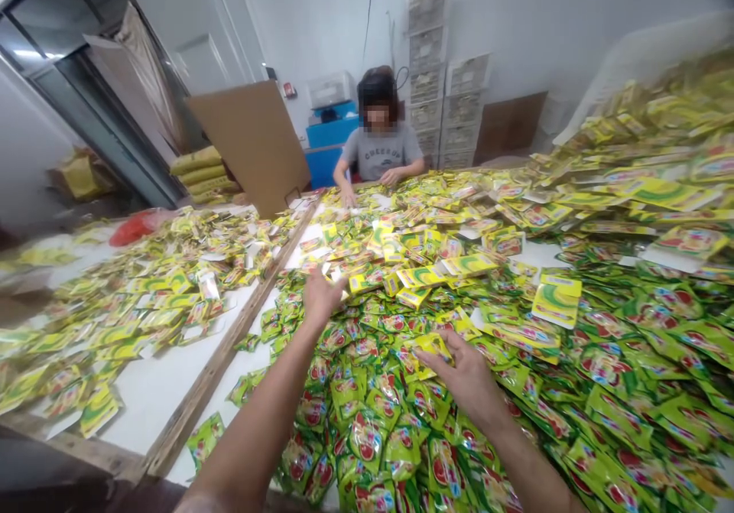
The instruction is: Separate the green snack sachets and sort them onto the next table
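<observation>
My left hand (322, 297) reaches over the far edge of the heap of green packets (367, 433), beside several yellow cartons (421, 276). Its thumb and fingers look spread apart, though blurred; white carton flaps show by the fingertips, and I see nothing clearly gripped. Closer to me, my right hand (467, 371) pinches a small yellow carton (431, 351) between thumb and fingers, just above the green packets. The packets are glossy, with red round pictures on them. Another yellow carton (556, 299) with a white flap lies on the heap to the right.
A wooden strip (229, 345) divides the white table (154, 398), with more cartons on its left. At the far side sits a person (381, 150) with both hands at the cartons. A cardboard sheet (252, 142) stands left; a big carton pile (659, 138) rises right.
</observation>
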`<state>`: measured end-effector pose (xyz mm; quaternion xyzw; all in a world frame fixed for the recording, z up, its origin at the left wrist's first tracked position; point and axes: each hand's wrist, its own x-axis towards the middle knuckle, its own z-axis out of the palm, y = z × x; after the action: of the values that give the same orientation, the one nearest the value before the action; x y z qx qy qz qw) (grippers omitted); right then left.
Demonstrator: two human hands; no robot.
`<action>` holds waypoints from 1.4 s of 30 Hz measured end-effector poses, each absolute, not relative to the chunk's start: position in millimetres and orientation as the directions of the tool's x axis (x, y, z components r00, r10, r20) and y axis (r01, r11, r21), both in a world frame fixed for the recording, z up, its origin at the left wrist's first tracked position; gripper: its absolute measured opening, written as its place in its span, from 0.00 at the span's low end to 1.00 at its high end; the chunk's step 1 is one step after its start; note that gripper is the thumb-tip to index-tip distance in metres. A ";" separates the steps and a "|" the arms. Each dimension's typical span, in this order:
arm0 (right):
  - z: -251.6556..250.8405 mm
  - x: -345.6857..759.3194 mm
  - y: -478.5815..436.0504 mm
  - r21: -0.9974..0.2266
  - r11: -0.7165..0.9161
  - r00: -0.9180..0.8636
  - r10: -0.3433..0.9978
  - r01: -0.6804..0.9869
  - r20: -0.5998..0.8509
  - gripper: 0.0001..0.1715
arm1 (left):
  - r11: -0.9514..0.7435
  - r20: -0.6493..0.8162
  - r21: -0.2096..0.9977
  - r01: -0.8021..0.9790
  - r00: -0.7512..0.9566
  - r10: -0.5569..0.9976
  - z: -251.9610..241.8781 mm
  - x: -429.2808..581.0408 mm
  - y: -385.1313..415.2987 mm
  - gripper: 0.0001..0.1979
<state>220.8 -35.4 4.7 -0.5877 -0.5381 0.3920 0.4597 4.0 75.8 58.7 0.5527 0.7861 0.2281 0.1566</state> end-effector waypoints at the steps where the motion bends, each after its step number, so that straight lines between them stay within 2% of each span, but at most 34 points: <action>1: 5.8 219.5 -36.3 -0.952 0.016 0.111 0.992 0.306 0.053 0.23 | 0.359 0.043 0.437 0.825 -0.418 0.907 56.8 2.7 87.8 0.39; 2: 7.3 218.5 -37.4 -0.940 0.031 0.102 0.992 0.340 0.070 0.22 | 0.405 0.045 0.383 0.830 -0.455 0.889 53.4 2.3 97.5 0.42; 6: 9.6 217.6 -41.1 -0.909 0.063 0.083 0.991 0.411 0.107 0.19 | 0.414 -0.032 0.329 0.849 -0.428 0.903 37.7 0.6 109.6 0.49; 10: 3.2 217.2 -42.1 -0.921 0.079 0.110 0.985 0.381 0.130 0.17 | 0.279 -0.037 0.302 0.912 -0.281 0.959 33.1 -9.6 90.4 0.46; 14: -0.5 212.4 -43.9 -0.927 0.098 0.085 0.987 0.361 0.137 0.16 | 0.114 0.031 0.233 0.966 -0.124 0.992 25.4 -17.5 65.4 0.41; 18: -0.1 212.1 -44.5 -0.934 0.068 0.066 0.993 0.350 0.097 0.17 | 0.139 0.066 0.185 0.973 -0.153 0.986 19.7 -24.7 45.3 0.37; 20: -1.1 214.1 -42.6 -0.949 0.035 0.082 0.995 0.313 0.064 0.18 | 0.145 0.065 0.240 0.960 -0.164 0.984 24.0 -30.2 34.6 0.33; 22: -1.9 215.4 -39.6 -0.969 0.021 0.095 0.994 0.245 0.045 0.20 | 0.113 0.058 0.418 0.901 -0.150 0.987 30.9 -34.6 21.4 0.30; 25: 1.7 213.9 -34.9 -0.987 0.049 0.107 0.992 0.154 0.065 0.21 | 0.021 -0.022 0.798 0.602 -0.006 1.000 36.9 -33.2 -1.8 0.24; 27: 8.5 211.1 -32.8 -0.988 0.088 0.106 0.989 0.127 0.102 0.21 | 0.008 -0.061 0.915 0.403 0.119 0.991 34.5 -26.6 -16.3 0.21; 32: 31.2 205.3 -28.3 -0.981 0.162 0.068 0.983 0.103 0.170 0.17 | 0.034 -0.099 0.952 0.303 0.200 0.975 18.8 -5.5 -38.3 0.13; 37: 45.4 200.1 -23.7 -0.961 0.216 0.046 0.973 0.173 0.227 0.14 | 0.063 -0.096 0.992 0.112 0.314 0.944 18.4 6.6 -48.5 0.18; 42: 45.0 200.3 -24.7 -0.930 0.187 -0.066 0.982 0.318 0.175 0.14 | 0.133 -0.138 0.990 0.036 0.318 0.938 21.6 7.8 -59.5 0.20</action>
<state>200.3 -24.7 45.0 -0.5176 -0.6280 0.3724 0.4461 7.8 -59.5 21.6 0.5421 0.4490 0.3734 0.6042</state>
